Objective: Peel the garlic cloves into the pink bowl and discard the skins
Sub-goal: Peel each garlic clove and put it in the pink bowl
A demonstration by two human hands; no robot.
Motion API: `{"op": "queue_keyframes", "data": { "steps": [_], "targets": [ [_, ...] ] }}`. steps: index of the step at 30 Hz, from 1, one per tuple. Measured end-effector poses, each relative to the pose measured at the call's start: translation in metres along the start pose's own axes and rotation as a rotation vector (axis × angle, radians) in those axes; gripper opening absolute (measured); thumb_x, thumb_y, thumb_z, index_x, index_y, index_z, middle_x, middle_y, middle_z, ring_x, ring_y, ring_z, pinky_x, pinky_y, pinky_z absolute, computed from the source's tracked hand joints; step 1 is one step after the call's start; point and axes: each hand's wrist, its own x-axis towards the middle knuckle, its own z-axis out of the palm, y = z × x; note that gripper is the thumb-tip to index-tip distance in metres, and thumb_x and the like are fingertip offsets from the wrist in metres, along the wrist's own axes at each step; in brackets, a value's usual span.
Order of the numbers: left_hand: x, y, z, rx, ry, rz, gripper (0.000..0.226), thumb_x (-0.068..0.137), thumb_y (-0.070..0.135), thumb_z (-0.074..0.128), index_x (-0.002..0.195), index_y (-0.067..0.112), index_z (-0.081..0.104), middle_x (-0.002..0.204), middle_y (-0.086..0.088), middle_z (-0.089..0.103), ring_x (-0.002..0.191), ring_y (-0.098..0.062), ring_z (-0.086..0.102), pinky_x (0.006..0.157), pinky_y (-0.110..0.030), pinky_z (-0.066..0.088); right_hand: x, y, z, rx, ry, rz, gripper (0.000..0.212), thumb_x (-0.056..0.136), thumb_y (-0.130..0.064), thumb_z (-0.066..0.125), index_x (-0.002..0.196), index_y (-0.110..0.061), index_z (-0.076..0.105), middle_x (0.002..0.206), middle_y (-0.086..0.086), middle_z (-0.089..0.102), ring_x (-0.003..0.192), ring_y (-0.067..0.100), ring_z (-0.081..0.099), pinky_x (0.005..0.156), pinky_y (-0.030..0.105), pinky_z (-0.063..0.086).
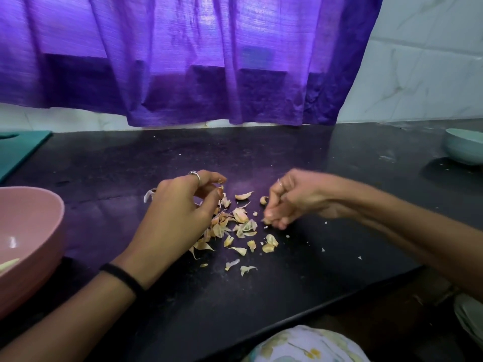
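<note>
A dark counter [287, 158] under a purple curtain [183, 61] carries a scatter of garlic skins [236, 228] at its centre, the pink bowl [31, 231] at nine o'clock holding a pale clove. The left hand [180, 205] hovers over the heap, its grip curled, contents unclear; the right hand [290, 199], at three o'clock, pinches a blurred scrap. Peeling looks finished; gathering the skins for discarding seems next.
</note>
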Motion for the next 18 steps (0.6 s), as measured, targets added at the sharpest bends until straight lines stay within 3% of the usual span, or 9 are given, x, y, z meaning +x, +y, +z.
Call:
{"op": "queue_keyframes", "data": {
  "steps": [2, 4, 8, 11, 18],
  "targets": [
    [0.0, 0.0, 0.001, -0.006, -0.013, -0.002, 0.022, 0.09, 0.02, 0.063, 0.111, 0.024, 0.069, 0.081, 0.018, 0.068, 0.081, 0.01, 0.06, 0.067, 0.001, 0.039, 0.0, 0.002, -0.002, 0.118, 0.025, -0.019, 0.018, 0.084, 0.015, 0.059, 0.069, 0.004, 0.06, 0.066, 0.011, 0.068, 0.049, 0.011, 0.062, 0.05, 0.016, 0.052],
    [0.0, 0.001, 0.001, -0.031, -0.017, -0.005, 0.024, 0.088, 0.024, 0.065, 0.111, 0.027, 0.068, 0.083, 0.019, 0.068, 0.08, 0.01, 0.06, 0.067, 0.001, 0.04, -0.001, 0.001, -0.009, 0.418, 0.084, -0.072, 0.015, 0.085, 0.013, 0.056, 0.073, 0.005, 0.059, 0.072, 0.016, 0.068, 0.052, 0.01, 0.063, 0.049, 0.013, 0.05],
    [0.001, 0.004, 0.004, -0.191, -0.061, -0.045, 0.026, 0.085, 0.024, 0.067, 0.11, 0.032, 0.068, 0.083, 0.017, 0.07, 0.083, 0.008, 0.064, 0.076, -0.008, 0.047, 0.002, 0.015, 0.009, 0.831, 0.075, -0.088, 0.007, 0.082, 0.002, 0.058, 0.088, 0.005, 0.06, 0.068, 0.009, 0.068, 0.054, 0.006, 0.061, 0.05, 0.009, 0.049],
    [0.003, 0.006, 0.004, -0.299, -0.1, -0.083, 0.026, 0.084, 0.021, 0.069, 0.107, 0.032, 0.068, 0.085, 0.012, 0.073, 0.084, 0.003, 0.067, 0.081, -0.023, 0.054, 0.007, 0.013, 0.022, 0.942, -0.002, -0.081, 0.02, 0.073, -0.004, 0.06, 0.092, 0.004, 0.061, 0.068, 0.008, 0.064, 0.053, 0.006, 0.058, 0.047, 0.01, 0.047],
    [0.004, 0.009, 0.002, -0.491, -0.029, -0.089, 0.019, 0.078, 0.013, 0.073, 0.094, 0.023, 0.073, 0.085, 0.008, 0.075, 0.08, -0.002, 0.069, 0.072, -0.014, 0.052, 0.016, 0.004, 0.043, 1.071, -0.106, -0.139, 0.022, 0.078, -0.004, 0.058, 0.1, 0.0, 0.058, 0.072, 0.012, 0.062, 0.049, 0.006, 0.054, 0.041, 0.01, 0.043]
  ]
}}
